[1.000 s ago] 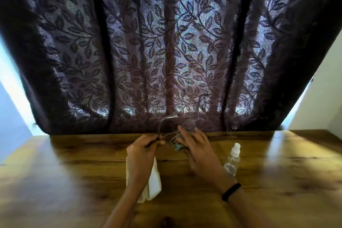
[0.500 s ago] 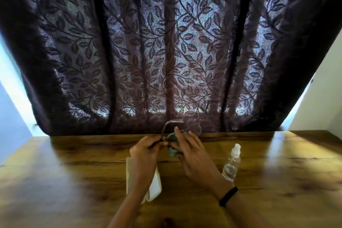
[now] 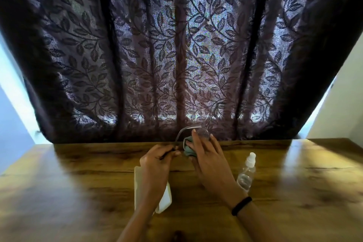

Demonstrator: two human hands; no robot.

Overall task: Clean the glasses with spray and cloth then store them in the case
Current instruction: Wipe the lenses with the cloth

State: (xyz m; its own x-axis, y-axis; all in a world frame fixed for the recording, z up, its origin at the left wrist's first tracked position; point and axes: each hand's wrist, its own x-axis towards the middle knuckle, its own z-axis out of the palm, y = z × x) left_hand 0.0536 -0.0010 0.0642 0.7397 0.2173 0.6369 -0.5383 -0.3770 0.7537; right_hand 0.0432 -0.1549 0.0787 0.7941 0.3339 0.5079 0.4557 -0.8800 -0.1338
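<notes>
Thin-framed glasses are held up over the far middle of the wooden table. My left hand pinches one temple arm of the glasses. My right hand holds a grey-green cloth against a lens, thumb below and fingers on top. The other temple arm sticks up in front of the curtain. A clear spray bottle with a white nozzle stands just right of my right hand. A white case lies on the table, largely hidden under my left forearm.
A dark leaf-patterned curtain hangs right behind the table's far edge. Pale walls show at both sides. A black band sits on my right wrist.
Both hands and the glasses have shifted slightly farther away and to the right. My right hand's fingers have slid across the lens with the cloth.
</notes>
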